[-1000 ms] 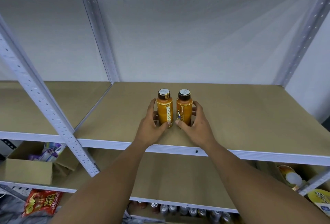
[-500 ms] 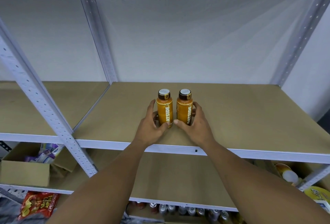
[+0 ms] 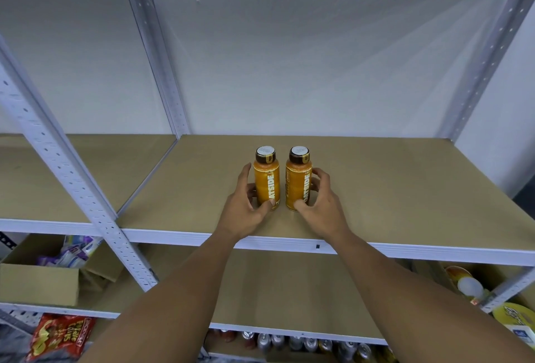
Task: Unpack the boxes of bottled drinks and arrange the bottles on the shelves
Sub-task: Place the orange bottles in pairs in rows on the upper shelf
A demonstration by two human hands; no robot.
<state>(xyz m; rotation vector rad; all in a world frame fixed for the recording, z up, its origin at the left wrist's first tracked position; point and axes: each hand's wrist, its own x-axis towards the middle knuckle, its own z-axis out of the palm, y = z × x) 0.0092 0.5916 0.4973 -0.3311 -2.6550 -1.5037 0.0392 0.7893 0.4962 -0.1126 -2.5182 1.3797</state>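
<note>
Two orange bottles with brown caps stand upright side by side on the brown shelf, near its front middle. Their white lettering faces me. My left hand holds the left bottle, thumb on its lower front and fingers round its left side. My right hand holds the right bottle, thumb on its lower front and curled fingers at its right side. A small gap separates the bottles.
A slanted white perforated post crosses the left. On the shelf below sit an open cardboard box at left and yellow packs at right. Cans line the bottom shelf, and a red snack bag lies low left.
The right bottle has turned so its lettering now faces front. Both hands stay at the bottles; the right hand's fingers look looser.
</note>
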